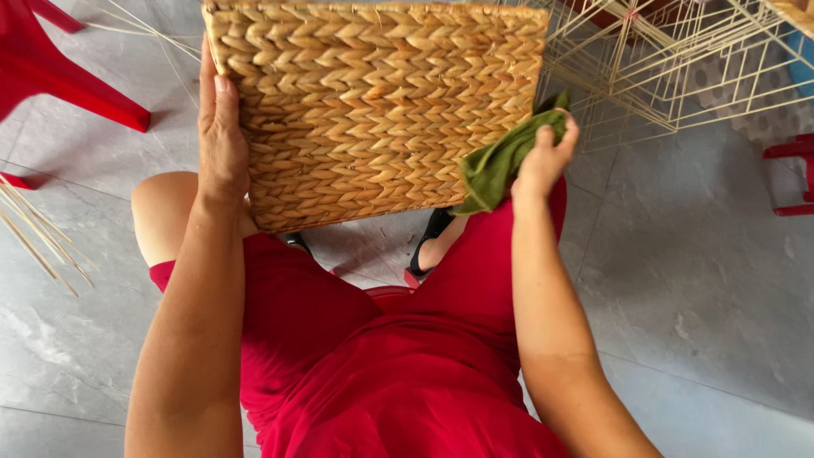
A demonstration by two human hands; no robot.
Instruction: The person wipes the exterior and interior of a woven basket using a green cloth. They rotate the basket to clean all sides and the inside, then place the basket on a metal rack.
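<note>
Item: rectangular basket of plaited straw-coloured fibre in a herringbone weave point(373, 110), held up over the knees of a seated person in red clothing point(407, 382), its woven face turned toward the camera. Left hand point(220, 140): flat along the basket's left edge, thumb on the front face, grip clamped on that edge. Right hand point(545, 157): at the basket's lower right edge, grip closed around a crumpled olive-green cloth point(500, 165), which touches the weave there. Surroundings: grey stone-patterned tiled floor point(712, 280); pale cream wire frames point(670, 59) on the floor to the upper right, just beside the basket; red plastic chair point(51, 68) at upper left; thin pale reed sticks point(38, 237) lying at the left; another red item at the right margin point(793, 170), only partly in view.
</note>
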